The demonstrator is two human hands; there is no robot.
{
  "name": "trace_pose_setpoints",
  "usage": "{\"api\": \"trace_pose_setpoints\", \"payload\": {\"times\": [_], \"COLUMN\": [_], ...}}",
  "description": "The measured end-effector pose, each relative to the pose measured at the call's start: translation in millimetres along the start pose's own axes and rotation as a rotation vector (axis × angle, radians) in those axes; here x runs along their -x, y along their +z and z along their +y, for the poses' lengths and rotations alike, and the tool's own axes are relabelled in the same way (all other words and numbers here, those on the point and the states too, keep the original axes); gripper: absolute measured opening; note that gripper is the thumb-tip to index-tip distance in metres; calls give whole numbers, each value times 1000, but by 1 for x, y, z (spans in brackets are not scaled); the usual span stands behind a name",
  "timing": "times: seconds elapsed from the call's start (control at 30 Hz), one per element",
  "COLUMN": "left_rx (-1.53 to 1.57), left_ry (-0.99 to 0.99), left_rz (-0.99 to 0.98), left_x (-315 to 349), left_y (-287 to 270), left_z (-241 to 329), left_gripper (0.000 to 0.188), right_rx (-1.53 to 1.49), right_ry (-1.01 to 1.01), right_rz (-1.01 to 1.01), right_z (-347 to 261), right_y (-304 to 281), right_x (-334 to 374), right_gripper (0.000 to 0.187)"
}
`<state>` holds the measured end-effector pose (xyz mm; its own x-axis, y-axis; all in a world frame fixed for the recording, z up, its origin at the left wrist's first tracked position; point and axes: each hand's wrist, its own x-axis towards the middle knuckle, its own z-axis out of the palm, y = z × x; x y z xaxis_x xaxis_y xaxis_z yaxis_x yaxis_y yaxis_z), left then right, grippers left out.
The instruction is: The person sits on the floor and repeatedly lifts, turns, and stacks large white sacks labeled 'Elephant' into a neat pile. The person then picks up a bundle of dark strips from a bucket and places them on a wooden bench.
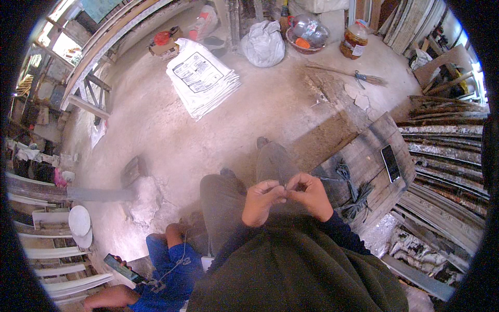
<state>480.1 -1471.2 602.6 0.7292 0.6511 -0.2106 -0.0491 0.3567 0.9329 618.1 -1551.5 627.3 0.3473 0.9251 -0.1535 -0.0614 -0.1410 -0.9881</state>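
My left hand (pixel 261 204) and my right hand (pixel 313 198) meet above my lap, fingertips pinched together. Whatever sits between the fingertips is too small to make out. Just right of my right hand, bundles of dark cord-like strands (pixel 358 200) lie on a worn wooden board (pixel 370 152). One thin dark strand stretches from them toward my right hand; whether it reaches the fingers is hidden. Farther along the same board rests a dark-screened phone (pixel 390 163) in a pale frame.
Beside me at lower left sits a person in blue clothing (pixel 174 270), holding a phone (pixel 123 268). White sacks (pixel 200 78) lie flat on the floor ahead, near a tied plastic bag (pixel 263 44). A broom (pixel 345 74) and large jar (pixel 354 40) are farther right. Stacked boards (pixel 447 151) line the right.
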Motion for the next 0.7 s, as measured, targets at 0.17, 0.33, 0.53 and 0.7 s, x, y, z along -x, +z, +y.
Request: {"api": "trace_pose_setpoints", "payload": {"times": [0.17,0.33,0.53,0.7], "left_rx": [55,303,383,314], "left_ry": [-87,-116,-142,-149], "left_rz": [74,77,50,16], "left_x": [-3,-5,-4,-3], "left_y": [-2,-7,-5,-7], "left_z": [-2,-10,-8,-9], "left_gripper": [15,14,14,13], "right_rx": [260,496,544,520], "right_ry": [-316,-549,-559,-572], "right_rz": [-115,-134,-125,-111], "right_z": [-1,-11,-12,-8], "right_y": [-4,-2,-3,-4], "right_x": [0,2,0,-1], "right_gripper": [21,32,33,29]}}
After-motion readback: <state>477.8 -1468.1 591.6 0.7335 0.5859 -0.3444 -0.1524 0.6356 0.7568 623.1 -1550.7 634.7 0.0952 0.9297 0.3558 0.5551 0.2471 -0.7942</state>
